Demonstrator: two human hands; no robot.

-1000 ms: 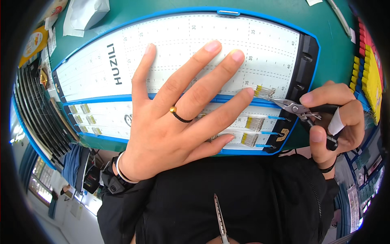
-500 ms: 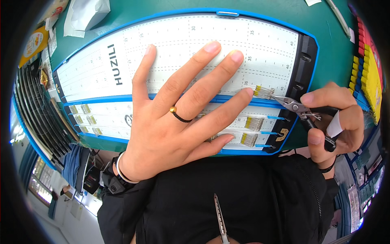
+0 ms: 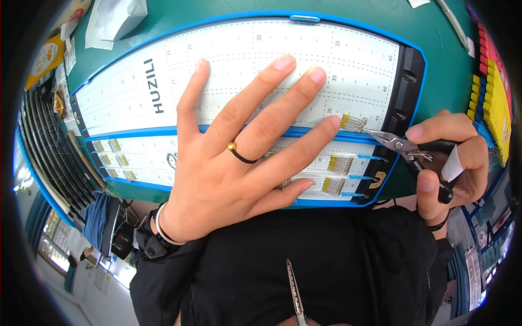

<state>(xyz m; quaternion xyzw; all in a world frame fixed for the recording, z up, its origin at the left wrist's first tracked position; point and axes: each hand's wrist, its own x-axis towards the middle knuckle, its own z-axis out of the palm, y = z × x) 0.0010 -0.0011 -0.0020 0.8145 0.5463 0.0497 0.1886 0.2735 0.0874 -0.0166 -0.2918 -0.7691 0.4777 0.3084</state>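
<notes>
Little differs from a moment ago: our left hand (image 3: 239,163) stays spread flat on the white measuring board (image 3: 244,60), and our right hand (image 3: 451,163) has barely shifted, the pliers (image 3: 399,145) keeping their tips at the top bundle of fine strands (image 3: 353,122). The left hand is released, palm down, fingers fanned toward the far right, gripping nothing (a dark ring with a gold bead sits on one finger). The right hand is clenched round the black pliers handles at the board's right end, thumb on top. Two more strand bundles (image 3: 340,164) lie nearer us on the blue-edged strips. At the far left we see a yellow-orange package (image 3: 46,57); stacked red and yellow blocks (image 3: 492,87) line the far right edge of the green table (image 3: 435,32).
</notes>
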